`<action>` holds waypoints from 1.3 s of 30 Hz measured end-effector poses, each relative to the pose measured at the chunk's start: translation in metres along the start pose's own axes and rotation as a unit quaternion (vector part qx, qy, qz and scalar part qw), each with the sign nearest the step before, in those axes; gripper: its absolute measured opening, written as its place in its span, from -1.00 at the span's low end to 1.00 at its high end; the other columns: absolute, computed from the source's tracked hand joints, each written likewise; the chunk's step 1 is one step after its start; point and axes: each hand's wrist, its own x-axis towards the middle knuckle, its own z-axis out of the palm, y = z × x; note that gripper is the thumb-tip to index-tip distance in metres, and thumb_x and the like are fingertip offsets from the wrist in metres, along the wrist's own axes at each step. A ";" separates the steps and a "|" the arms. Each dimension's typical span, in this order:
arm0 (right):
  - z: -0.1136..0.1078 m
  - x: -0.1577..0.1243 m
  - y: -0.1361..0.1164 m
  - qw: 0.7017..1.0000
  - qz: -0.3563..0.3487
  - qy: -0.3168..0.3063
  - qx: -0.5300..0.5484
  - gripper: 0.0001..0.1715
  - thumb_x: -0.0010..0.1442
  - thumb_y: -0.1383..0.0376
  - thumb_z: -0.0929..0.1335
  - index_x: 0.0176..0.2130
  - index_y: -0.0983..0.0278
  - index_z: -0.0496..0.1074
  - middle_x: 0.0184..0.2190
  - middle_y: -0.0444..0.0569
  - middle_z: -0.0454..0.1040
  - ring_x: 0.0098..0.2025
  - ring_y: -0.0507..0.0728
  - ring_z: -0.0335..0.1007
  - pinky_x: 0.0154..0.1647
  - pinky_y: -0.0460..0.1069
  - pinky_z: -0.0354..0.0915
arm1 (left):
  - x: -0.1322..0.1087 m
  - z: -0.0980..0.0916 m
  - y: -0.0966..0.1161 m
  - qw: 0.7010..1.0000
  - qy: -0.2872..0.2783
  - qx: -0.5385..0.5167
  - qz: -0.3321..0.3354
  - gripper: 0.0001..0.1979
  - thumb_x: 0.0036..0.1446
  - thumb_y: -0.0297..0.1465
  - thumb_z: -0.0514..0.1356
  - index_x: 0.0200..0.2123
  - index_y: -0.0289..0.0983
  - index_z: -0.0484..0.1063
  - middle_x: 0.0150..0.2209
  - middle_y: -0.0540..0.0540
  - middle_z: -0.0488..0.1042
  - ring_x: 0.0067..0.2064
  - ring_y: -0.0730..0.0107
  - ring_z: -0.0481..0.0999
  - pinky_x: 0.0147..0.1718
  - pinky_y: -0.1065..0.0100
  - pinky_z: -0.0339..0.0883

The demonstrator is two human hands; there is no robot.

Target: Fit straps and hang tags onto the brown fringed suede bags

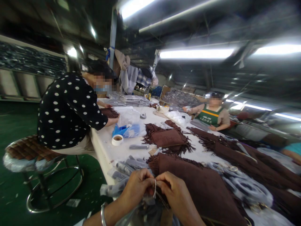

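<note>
My left hand (138,185) and my right hand (175,190) meet low in the middle of the view, fingertips pinched together. Between them a thin white string (155,189) hangs down, gripped by both hands. Below lie grey pieces in clear plastic (122,185), partly hidden by my left hand and wrist. Just beyond my right hand a brown fringed bag (197,182) rests on the white table (105,147). Another brown fringed bag (168,138) lies farther back.
A roll of tape (117,140) and blue plastic (128,130) sit near the table's left edge. Coiled plastic-wrapped straps (249,188) are at right. A person in a dotted top (70,110) works at left; another in a green apron (210,116) sits across. A stool (28,153) stands left.
</note>
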 end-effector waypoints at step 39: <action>0.007 0.002 0.006 0.988 -0.058 -0.004 -0.146 -0.78 0.20 0.46 0.22 -0.34 0.23 0.39 -0.37 -0.13 0.44 -0.34 0.06 0.38 -0.29 -0.08 0.15 | 0.007 -0.011 -0.006 0.997 -0.055 -0.028 -0.038 -0.79 0.00 -0.27 0.23 -0.47 -0.32 0.40 -0.61 -0.02 0.46 -0.57 0.44 0.39 -0.54 0.43 0.20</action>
